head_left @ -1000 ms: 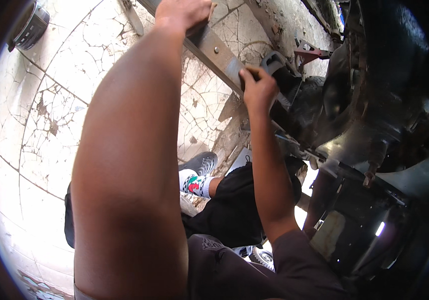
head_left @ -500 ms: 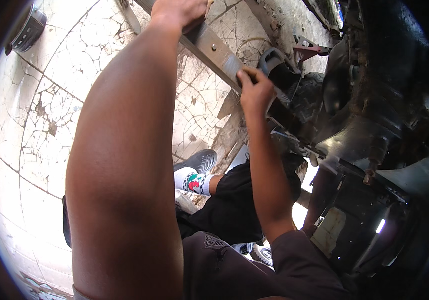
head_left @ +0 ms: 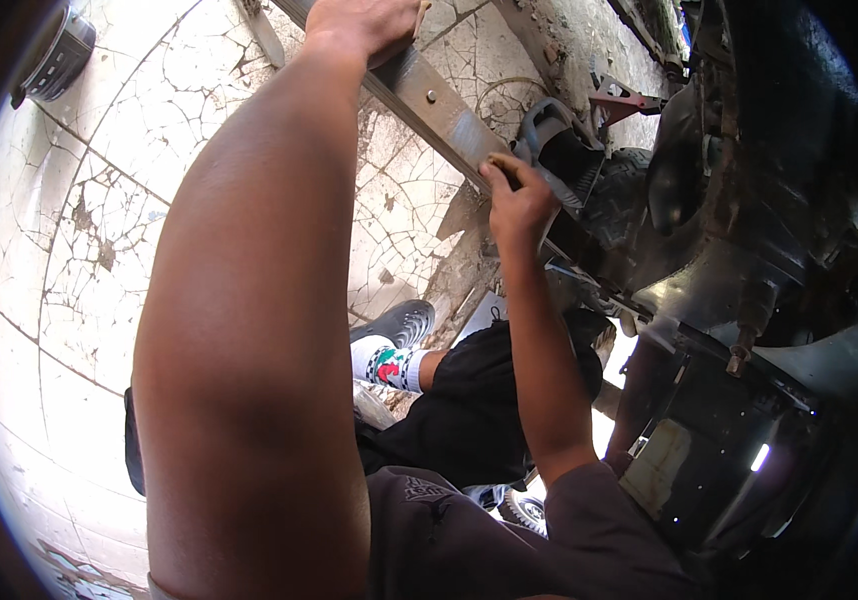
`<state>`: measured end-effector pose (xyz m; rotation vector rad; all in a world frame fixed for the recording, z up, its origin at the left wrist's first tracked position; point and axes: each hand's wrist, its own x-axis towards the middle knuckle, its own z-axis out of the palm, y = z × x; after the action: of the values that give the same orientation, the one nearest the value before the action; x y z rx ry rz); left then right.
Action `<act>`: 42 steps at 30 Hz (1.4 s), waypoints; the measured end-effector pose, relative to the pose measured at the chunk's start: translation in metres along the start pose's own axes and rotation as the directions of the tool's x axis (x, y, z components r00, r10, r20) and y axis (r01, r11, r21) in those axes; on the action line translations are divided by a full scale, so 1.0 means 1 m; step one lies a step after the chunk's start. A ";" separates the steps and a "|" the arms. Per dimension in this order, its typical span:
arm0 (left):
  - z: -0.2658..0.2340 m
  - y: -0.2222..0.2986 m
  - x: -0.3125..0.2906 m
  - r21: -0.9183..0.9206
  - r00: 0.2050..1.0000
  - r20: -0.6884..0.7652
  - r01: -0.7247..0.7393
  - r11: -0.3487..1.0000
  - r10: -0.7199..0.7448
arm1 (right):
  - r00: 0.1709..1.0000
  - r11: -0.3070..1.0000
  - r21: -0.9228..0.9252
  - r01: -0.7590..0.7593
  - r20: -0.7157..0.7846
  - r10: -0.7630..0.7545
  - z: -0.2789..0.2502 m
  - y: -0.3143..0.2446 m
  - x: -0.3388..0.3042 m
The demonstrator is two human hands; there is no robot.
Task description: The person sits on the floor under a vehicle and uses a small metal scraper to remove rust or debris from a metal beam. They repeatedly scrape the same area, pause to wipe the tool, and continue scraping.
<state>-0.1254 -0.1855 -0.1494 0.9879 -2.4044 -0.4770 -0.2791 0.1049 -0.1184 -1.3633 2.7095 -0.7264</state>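
A long flat metal bar [head_left: 449, 125] runs slantwise from the top edge down to the right, with a small round bolt or hole in its face and a pale, shiny patch beside it. My left hand [head_left: 367, 28] is closed over the bar near the top edge; its fingertips are mostly hidden, and something yellowish shows by them. Farther down the bar, my right hand [head_left: 522, 205] presses against the face just below the shiny patch. Its thumb and fingers are pinched together, and what they hold, if anything, is too small to name.
Dark machine parts [head_left: 749, 250] crowd the right side, with a red metal bracket [head_left: 624, 100] above. A grey-black, curved object [head_left: 554, 135] lies beside the bar. A dark bucket [head_left: 61, 60] stands on the cracked tile floor [head_left: 99, 200] at upper left. My shoe [head_left: 399, 325] shows below.
My right hand has slid a little down and right along the bar, uncovering more of its shiny patch. My left hand has stayed nearly in place.
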 end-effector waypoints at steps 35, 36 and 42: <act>0.002 0.005 0.001 -0.006 1.000 -0.012 -0.008 1.000 0.008 | 0.997 0.996 -0.051 0.069 0.043 -0.067 -0.001 -0.020 0.008; 0.004 0.006 0.001 -0.011 1.000 -0.010 -0.011 1.000 0.011 | 0.998 0.996 -0.065 0.063 0.023 -0.061 -0.002 -0.016 -0.004; 0.000 0.007 0.003 -0.004 1.000 -0.019 -0.021 1.000 0.021 | 0.997 0.996 -0.046 0.074 0.010 -0.073 -0.004 -0.009 0.023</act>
<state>-0.1310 -0.1834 -0.1450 0.9605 -2.3937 -0.4638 -0.2879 0.0843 -0.1069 -1.4795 2.6996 -0.6654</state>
